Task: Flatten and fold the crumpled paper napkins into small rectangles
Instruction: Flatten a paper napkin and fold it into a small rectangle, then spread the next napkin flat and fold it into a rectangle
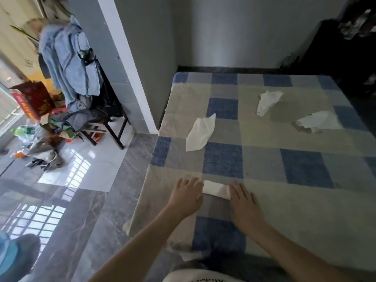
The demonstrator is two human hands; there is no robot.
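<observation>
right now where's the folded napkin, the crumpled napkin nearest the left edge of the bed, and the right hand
folded napkin (216, 189): head view, middle of the white strip between the hands
crumpled napkin near the left edge (200, 133): head view, centre of the sheet
right hand (244, 202): head view, back of the hand

Folded napkin (216, 189) between hands (near edge)

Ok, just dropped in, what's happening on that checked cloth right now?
A person is folding paper napkins on the checked cloth. Both hands lie flat at the ends of a small folded napkin: left hand at its left end, right hand at its right. Three crumpled napkins wait farther back: one left, one at the middle, one right.
</observation>
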